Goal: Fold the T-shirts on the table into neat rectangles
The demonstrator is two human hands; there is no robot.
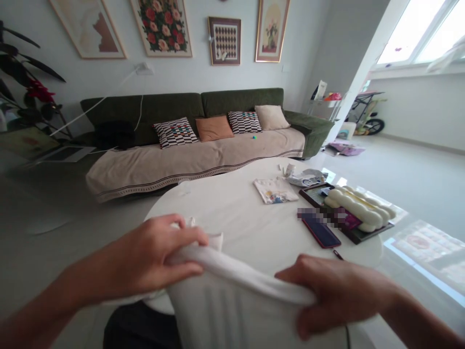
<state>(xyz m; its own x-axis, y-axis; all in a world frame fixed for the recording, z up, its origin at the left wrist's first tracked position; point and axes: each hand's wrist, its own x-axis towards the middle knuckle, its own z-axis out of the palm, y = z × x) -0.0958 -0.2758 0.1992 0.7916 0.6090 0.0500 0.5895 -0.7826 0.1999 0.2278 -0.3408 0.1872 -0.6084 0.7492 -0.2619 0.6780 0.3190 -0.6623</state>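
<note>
A white piece of clothing with faint grey stripes (232, 310) hangs between my hands, its thick top edge stretched across and its lower part running out of view. My left hand (152, 257) pinches that edge at the left, thumb below and fingers above. At the other end, my right hand (327, 291) grips the same edge, slightly blurred. Some pale cloth shows just behind my left hand, partly hidden. Farther off on the white round table (225, 203) lies a folded white T-shirt with a printed picture (275, 190).
Right of the T-shirt lie a dark phone (321, 230), a crumpled plastic package (308, 178) and a dark tray (358, 238) bearing a cream cushiony object (359, 206). A green sofa (236, 99) with several pillows stands behind the table. At left is a laptop (67, 152).
</note>
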